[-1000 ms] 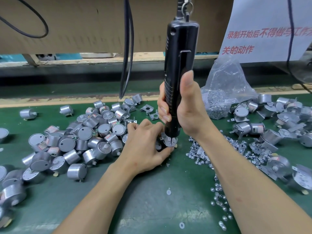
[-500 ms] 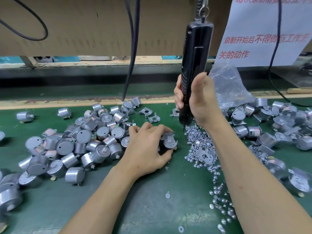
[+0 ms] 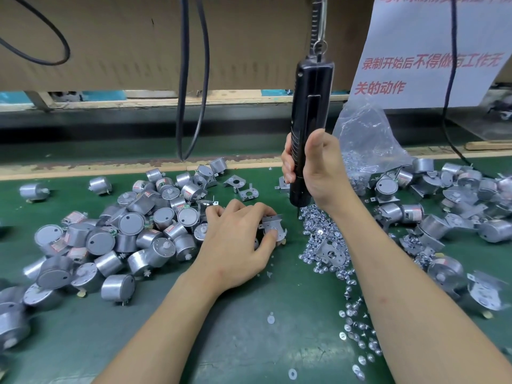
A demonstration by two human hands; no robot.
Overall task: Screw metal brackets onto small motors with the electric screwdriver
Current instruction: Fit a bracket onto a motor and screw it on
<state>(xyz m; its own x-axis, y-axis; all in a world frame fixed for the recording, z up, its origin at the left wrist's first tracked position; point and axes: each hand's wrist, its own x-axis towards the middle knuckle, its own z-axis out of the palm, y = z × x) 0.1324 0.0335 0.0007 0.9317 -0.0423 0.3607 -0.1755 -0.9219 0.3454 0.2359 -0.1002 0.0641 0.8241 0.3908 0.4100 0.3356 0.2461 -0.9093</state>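
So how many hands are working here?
2. The left hand holds a bracketed motor down on the green mat. The right hand grips the electric screwdriver, its tip over the loose screws. No others show.

screwdriver (image 3: pixel 311 117) black; motors (image 3: pixel 130 225) silver; mat (image 3: pixel 249 328) green; sign (image 3: pixel 432 51) white, red lettering

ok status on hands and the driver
Left hand holds bracket, thumb on it. Right hand grips electric screwdriver, tip at the screw pile, off the bracket. Nothing in the way.
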